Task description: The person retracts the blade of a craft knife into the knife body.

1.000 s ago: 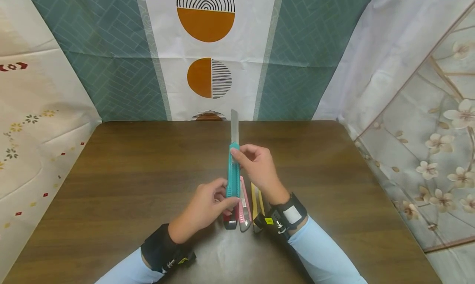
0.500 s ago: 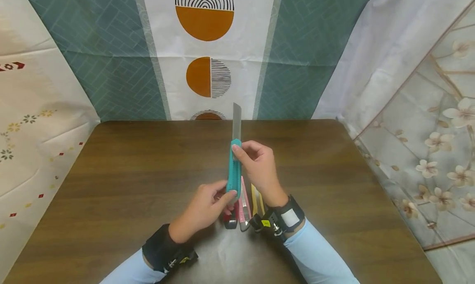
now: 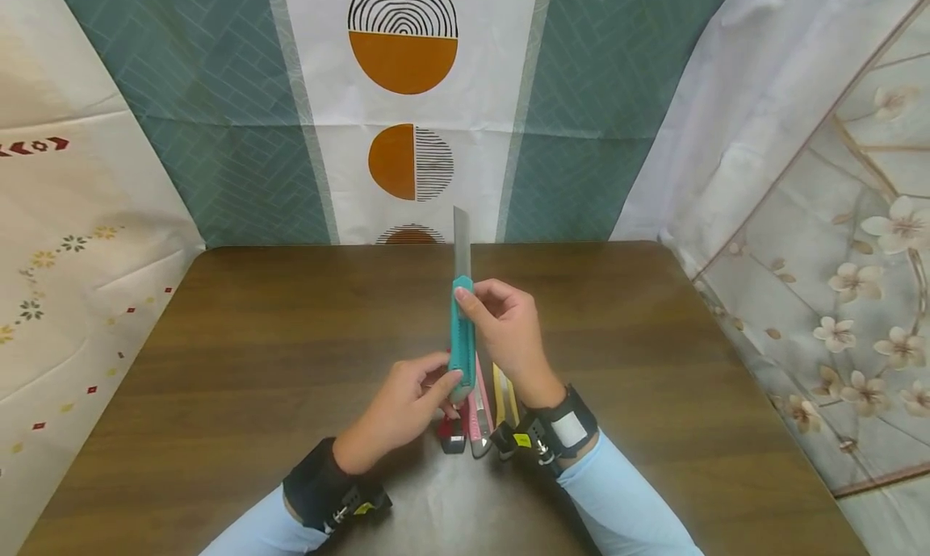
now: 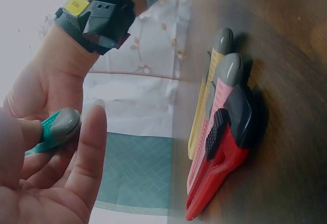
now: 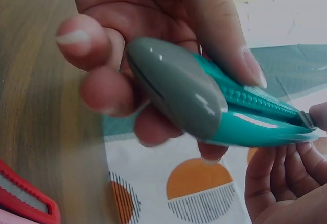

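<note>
A teal utility knife (image 3: 462, 334) with its long blade (image 3: 462, 241) out points away from me, raised above the table. My right hand (image 3: 512, 330) pinches it near the blade end; in the right wrist view that thumb (image 5: 319, 116) lies at the slider. My left hand (image 3: 395, 411) holds the rear end between thumb and fingers, by the grey end cap (image 5: 176, 83). Below, on the table, lie a red utility knife (image 4: 232, 152), a pink one (image 4: 220, 91) and a yellow one (image 3: 503, 390), side by side. The hands and teal knife partly cover them in the head view.
The brown wooden table (image 3: 291, 322) reaches back to a patterned cloth (image 3: 581, 160). White cloths with floral prints hang at the left and right sides. Both wrists wear black straps with small cameras.
The teal knife has tilted slightly, and its grey end cap now shows below my left thumb. Both hands keep their hold with only small shifts. The knives on the table stay put.
</note>
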{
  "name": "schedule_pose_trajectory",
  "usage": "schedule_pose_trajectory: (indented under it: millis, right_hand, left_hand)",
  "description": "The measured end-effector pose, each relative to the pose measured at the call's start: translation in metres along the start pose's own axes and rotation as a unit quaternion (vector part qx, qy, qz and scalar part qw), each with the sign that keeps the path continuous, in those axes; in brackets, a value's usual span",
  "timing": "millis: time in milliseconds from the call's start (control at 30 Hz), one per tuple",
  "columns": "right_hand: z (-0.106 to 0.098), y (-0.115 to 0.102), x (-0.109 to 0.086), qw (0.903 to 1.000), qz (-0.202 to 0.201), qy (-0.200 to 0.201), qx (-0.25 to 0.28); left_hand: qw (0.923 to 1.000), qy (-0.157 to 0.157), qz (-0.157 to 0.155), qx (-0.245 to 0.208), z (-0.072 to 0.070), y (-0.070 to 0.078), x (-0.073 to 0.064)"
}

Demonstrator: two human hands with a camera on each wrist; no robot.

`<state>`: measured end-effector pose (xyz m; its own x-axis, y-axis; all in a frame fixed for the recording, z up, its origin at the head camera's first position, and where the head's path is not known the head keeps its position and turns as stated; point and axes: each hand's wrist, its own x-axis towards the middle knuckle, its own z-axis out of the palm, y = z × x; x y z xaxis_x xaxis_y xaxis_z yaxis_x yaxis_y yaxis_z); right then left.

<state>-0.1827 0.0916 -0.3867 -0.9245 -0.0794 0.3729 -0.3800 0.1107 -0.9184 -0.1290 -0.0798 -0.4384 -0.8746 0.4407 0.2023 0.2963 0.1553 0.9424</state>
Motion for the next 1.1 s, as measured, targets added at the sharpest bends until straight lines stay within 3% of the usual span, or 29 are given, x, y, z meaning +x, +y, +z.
schedule_pose_trajectory:
  millis: [267,867,1100]
  right_hand:
    - [0.0013,0.0055,-0.0025,0.9999,0.006,0.007,-0.007]
    - [-0.0002,0.0003,0.0005,0.9997,0.01,0.014,-0.017]
    - [-0.0007,0.0013,-0.0001,0.9998,-0.007,0.015,-0.015]
  left_hand:
    - [0.9992,0.01,-0.017,-0.035,-0.0002,-0.0043,-0.0011]
    - [0.9996,0.013,-0.008,-0.023,-0.0045,0.0007,-0.0012]
    - [0.9997,0.01,-0.003,-0.021,-0.0035,0.0005,-0.001]
